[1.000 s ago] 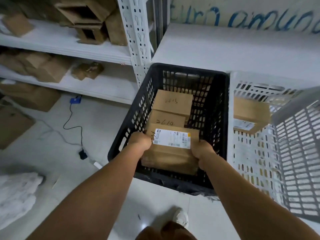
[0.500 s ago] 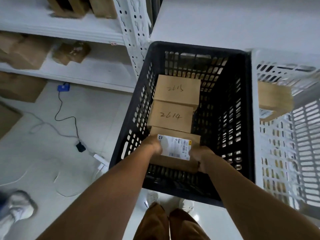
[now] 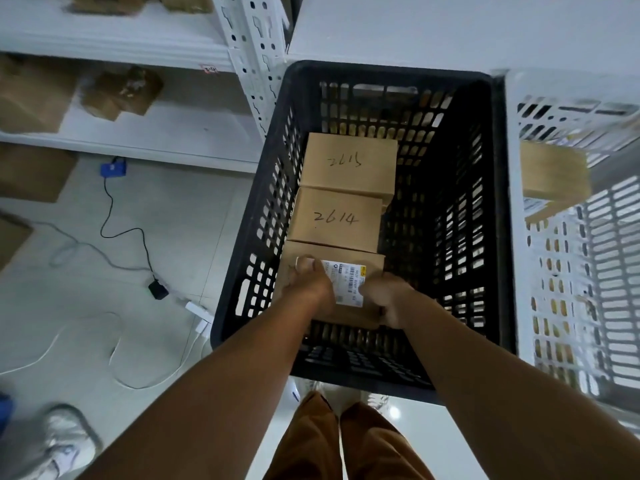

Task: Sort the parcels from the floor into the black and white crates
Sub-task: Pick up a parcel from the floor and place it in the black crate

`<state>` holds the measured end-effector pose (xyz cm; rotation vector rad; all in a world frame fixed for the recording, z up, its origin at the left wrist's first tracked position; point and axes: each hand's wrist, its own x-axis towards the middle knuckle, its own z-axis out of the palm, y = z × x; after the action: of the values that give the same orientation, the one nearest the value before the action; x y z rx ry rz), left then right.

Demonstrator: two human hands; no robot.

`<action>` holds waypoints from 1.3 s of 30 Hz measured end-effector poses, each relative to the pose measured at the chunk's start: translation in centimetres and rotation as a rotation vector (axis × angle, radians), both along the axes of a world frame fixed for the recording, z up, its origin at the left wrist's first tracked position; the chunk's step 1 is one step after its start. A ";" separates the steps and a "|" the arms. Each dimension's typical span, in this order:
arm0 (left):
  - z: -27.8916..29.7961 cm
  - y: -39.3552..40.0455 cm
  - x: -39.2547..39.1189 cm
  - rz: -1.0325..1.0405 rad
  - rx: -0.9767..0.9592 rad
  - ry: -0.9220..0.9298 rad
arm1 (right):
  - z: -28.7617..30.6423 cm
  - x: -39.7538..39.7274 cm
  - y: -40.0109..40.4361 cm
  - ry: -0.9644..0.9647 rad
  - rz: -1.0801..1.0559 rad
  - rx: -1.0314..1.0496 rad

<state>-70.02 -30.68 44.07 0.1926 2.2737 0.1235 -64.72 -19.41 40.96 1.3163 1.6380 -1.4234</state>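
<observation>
A black crate is shown, its walls patterned with rows of small slots. Beside it a white crate is seen, perforated in the same slotted pattern. Plain brown cardboard parcels are seen in the black crate: one marked with dark handwritten digits, another marked "2614" in dark pen, and a third parcel bearing a white label printed in black with a small yellow patch. A brown parcel is seen in the white crate. White shelving, a pale grey floor, a black cable, a blue plug and rust-brown trousers are visible.
</observation>
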 end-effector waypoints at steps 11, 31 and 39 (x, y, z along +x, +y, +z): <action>2.9 1.1 1.7 0.375 0.432 0.092 | 4.0 1.5 1.3 0.274 -0.262 0.034; 12.8 7.9 10.4 0.278 1.029 -0.083 | 16.7 12.5 1.4 0.610 -0.888 0.360; 13.4 10.4 18.5 0.030 1.050 -0.303 | 17.8 21.9 0.9 0.595 -1.278 0.445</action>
<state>-51.57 -20.31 57.50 0.6267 1.7085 1.2655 -42.84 -18.51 58.78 2.6587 1.4809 -2.4025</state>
